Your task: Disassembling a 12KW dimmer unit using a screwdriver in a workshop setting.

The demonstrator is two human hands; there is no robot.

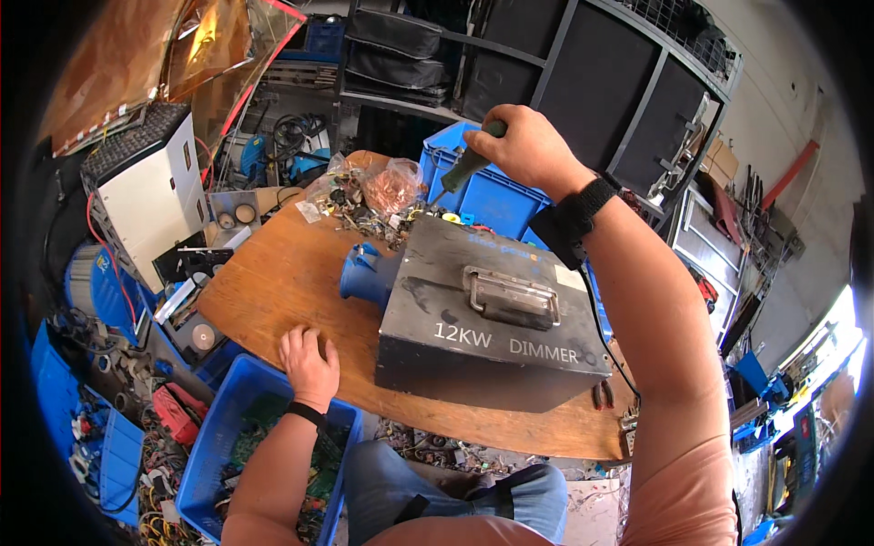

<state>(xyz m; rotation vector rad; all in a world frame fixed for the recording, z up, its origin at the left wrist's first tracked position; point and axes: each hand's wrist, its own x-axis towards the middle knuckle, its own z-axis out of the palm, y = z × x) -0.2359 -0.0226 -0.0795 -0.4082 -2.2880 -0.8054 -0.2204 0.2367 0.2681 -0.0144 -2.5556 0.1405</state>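
Note:
My right hand [533, 150], raised over the far side of a dark metal box, grips a screwdriver [464, 173] with a green handle. Its shaft slants down to the left, near the box's far left corner; I cannot tell whether the tip touches anything. The metal box [428, 309] lies on the wooden table with white lettering on its near side. A metal carry handle [514, 298] is on top, and a blue round connector [366, 273] sticks out at the left. My left hand [311, 366] rests on the table's near left edge, fingers spread and holding nothing.
Small scrap parts and a clear bag of copper-coloured wire [393, 187] lie along the far side of the wooden table [264, 273]. Behind stands a blue crate [501, 205]. A blue basket [196, 473] of green circuit boards sits below my left arm. Pliers [603, 394] lie by the box's right end.

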